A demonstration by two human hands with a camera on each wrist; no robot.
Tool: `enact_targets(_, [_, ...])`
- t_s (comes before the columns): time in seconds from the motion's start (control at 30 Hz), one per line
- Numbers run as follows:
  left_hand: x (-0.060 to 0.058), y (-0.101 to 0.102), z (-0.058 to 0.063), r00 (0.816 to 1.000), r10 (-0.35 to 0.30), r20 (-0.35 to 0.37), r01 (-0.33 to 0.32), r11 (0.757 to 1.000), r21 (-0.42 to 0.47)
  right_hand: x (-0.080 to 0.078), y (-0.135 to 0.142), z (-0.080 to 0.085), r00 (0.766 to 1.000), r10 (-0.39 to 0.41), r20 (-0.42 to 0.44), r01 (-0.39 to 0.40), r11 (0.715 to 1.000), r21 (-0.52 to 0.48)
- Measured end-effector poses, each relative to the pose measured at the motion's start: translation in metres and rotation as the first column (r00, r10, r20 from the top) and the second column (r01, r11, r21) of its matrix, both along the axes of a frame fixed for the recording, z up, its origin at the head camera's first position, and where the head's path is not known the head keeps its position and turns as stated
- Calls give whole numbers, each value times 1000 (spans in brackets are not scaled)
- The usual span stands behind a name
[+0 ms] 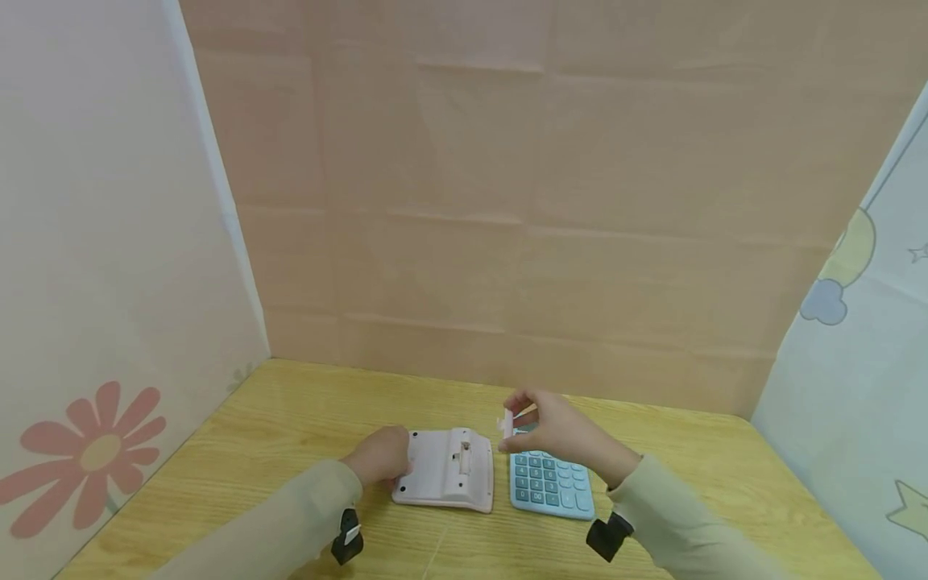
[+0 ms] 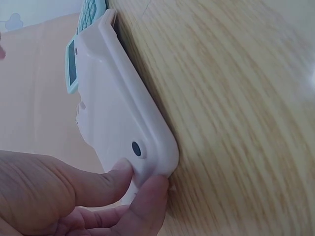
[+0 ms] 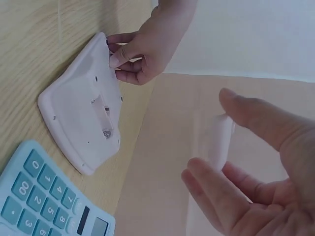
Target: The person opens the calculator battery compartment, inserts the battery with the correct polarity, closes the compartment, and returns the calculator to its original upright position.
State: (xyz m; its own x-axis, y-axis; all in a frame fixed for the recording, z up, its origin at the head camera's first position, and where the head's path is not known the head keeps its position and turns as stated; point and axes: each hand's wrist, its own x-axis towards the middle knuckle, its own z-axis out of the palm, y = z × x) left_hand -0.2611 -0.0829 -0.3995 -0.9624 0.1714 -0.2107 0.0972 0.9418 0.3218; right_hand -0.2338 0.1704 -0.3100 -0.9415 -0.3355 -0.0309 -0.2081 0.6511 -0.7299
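A pale pink calculator (image 1: 431,471) lies face down on the table. Its battery slot (image 3: 102,118) is uncovered, with metal contacts showing inside. My left hand (image 1: 383,453) pinches the calculator's left edge; thumb and index finger sit close to a dark rubber foot (image 2: 137,149) in the left wrist view. Held up between the thumb and fingers of my right hand (image 1: 557,428) is a small pale pink battery cover (image 3: 221,142). That hand hovers over the top of a light blue calculator (image 1: 549,487), which lies face up to the right of the pink one.
The wooden table (image 1: 290,419) reaches back to a creased tan backdrop (image 1: 449,201). A white panel with a red flower (image 1: 101,453) stands at the left, and a pale panel with printed shapes (image 1: 841,387) at the right. Dark cameras are strapped to both wrists.
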Motion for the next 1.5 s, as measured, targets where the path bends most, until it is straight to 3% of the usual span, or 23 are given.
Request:
enact_targets(0.2, [-1, -2, -1, 1000, 16, 9, -17, 999, 40, 18, 10, -2, 994, 111, -7, -111, 994, 27])
enact_targets(0.57, [2, -2, 4, 1000, 16, 27, -17, 999, 48, 40, 3, -56, 970, 237, 50, -241, 965, 105])
enact_targets(0.93, [4, -3, 4, 1000, -2, 18, 2, 999, 40, 42, 0, -80, 965, 257, 42, -261, 950, 171])
enact_targets(1.13, [2, -4, 2, 1000, 9, 26, -10, 998, 57, 41, -4, -88, 967, 253, 11, -247, 935, 253])
enact_targets(1.5, [-1, -5, -2, 999, 9, 33, -12, 998, 69, 40, -8, -90, 969, 242, 45, -243, 919, 311])
